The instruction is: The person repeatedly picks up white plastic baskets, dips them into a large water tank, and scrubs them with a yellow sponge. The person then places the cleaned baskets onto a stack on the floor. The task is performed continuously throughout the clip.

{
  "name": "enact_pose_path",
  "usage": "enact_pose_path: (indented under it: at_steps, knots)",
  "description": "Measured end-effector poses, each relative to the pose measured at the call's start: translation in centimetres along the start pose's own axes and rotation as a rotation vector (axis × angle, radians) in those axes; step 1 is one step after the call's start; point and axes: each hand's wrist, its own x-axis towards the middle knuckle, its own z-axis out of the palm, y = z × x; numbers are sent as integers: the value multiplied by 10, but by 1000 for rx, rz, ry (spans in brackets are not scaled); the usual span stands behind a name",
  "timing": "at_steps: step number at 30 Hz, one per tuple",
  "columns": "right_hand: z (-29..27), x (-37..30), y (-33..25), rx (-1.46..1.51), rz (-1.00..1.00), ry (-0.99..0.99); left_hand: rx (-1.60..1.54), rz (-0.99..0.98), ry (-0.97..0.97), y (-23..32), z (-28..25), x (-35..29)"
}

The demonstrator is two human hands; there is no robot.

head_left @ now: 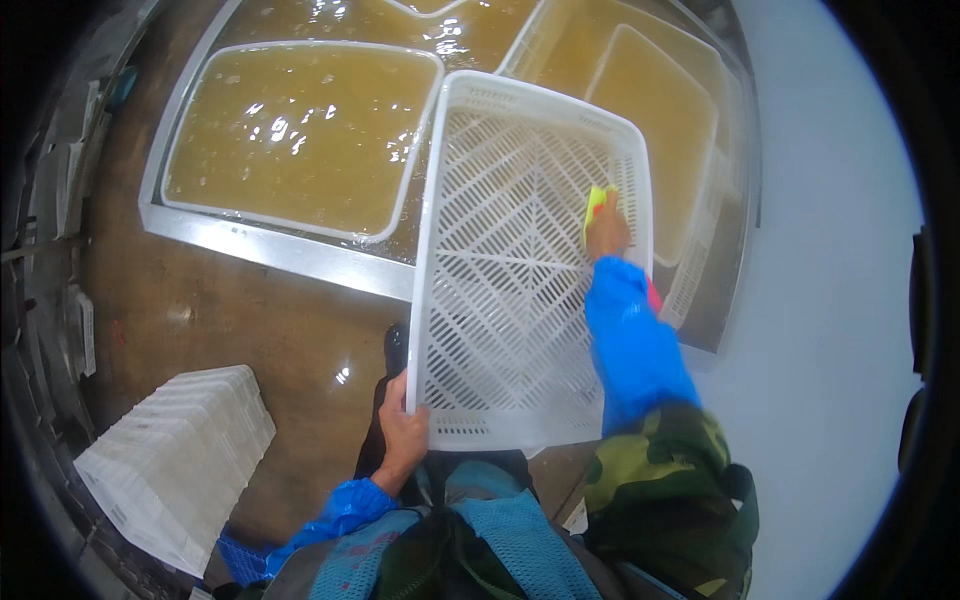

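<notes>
A white slotted plastic tray (pixel 500 300) is tilted in front of me, its far end by the steel tank's edge. At its near left corner my left hand (pixel 402 430) is closed round the rim. My right hand (pixel 608 232), in a blue sleeve, reaches inside the tray to its right side. Pinched in it is a yellow scrubbing pad or cloth (pixel 594 205), pressed against the slotted base; its exact kind is unclear. Something pink (pixel 653 297) shows beside the sleeve, mostly hidden.
Beyond stands a steel tank (pixel 280 258) of murky yellow-brown water, with white trays (pixel 300 45) submerged in it. A stack of white trays (pixel 185 440) stands on the wet brown floor (pixel 300 350) at left, near a blue crate (pixel 240 560). A pale wall (pixel 830 200) rises at right.
</notes>
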Motion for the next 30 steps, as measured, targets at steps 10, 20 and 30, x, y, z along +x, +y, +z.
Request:
enact_pose_path:
  at_steps: [10,20,30]
  knots:
    - [-7,19,27,-90,-20,-5,23,17,-27,6,-9,7]
    - [-113,-105,58,379,-221,362,-135,35,32,4,12,16]
    - [-55,-179,260,398,296,263,-148,36,-86,95,-6,12]
